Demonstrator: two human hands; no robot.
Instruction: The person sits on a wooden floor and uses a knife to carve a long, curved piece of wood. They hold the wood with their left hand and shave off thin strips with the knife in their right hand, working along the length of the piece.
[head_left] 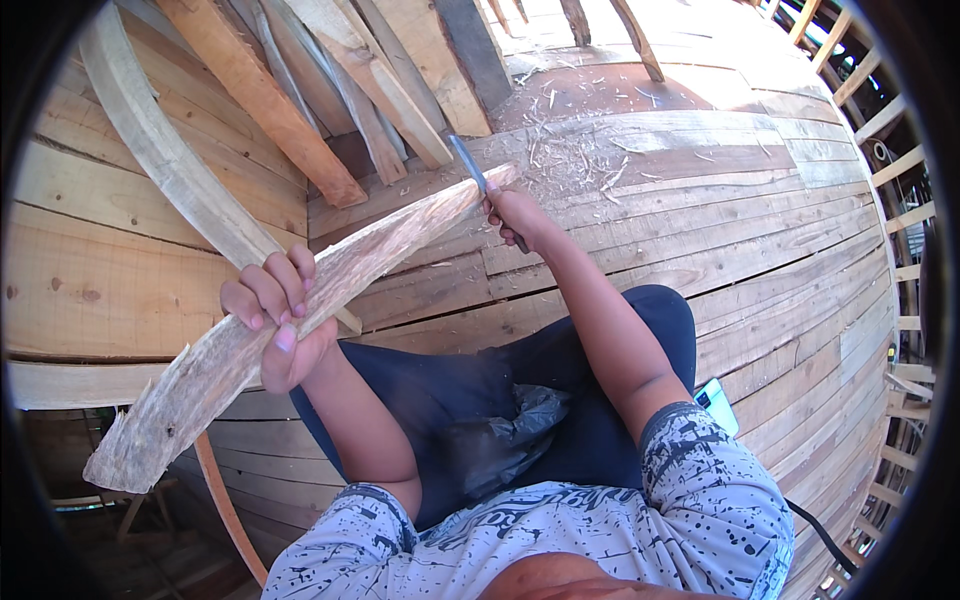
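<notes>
A long, rough, slightly curved piece of wood (pixel 385 245) lies slantwise across the view, its broad ragged end at the lower left. My left hand (pixel 272 288) is closed round its middle, fingers over the far edge and thumb on the near side. In my right hand (pixel 518 215) is a knife (pixel 467 160), gripped by its dark handle. The blade points up and left, crossing the narrow far end of the wood. Whether its edge is touching the wood I cannot tell.
Wood shavings (pixel 610 165) litter the plank floor (pixel 720 225) beyond my right hand. Several loose boards (pixel 265 105) lean at the upper left, beside a curved timber (pixel 170 150). A dark plastic bag (pixel 520 430) lies in my lap. A phone-like light blue object (pixel 716 405) rests by my right side.
</notes>
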